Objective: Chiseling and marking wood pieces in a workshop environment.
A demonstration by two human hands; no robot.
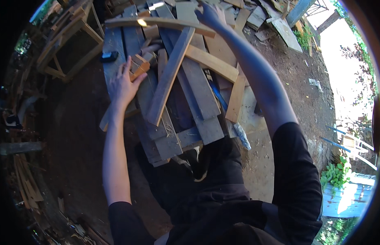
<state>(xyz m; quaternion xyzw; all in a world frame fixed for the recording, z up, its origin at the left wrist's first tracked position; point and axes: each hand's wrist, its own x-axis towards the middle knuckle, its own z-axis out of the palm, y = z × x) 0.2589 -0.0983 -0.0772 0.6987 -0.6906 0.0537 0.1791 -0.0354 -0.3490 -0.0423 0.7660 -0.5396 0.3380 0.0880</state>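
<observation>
My left hand [124, 83] rests at the left side of the slatted wooden table [204, 100]. Its fingers are spread, with thumb and forefinger either side of a small notched wood block [140, 70], seemingly touching it. My right hand [212, 17] reaches to the table's far end; its fingers look apart and nothing shows in them, though the tips are dim. A long, slightly curved wooden strip [165, 22] lies across the far part, between the hands. Beneath it a long batten [170, 77] slants toward me, and a shorter batten [212, 63] runs off to the right.
Another wood piece [236, 98] lies along the right edge, near a blue strip-like object [218, 96]. A small dark box [109, 56] sits at the left edge. A crumpled plastic piece [242, 136] hangs at the near right corner. Wooden frames [71, 45] stand to the left.
</observation>
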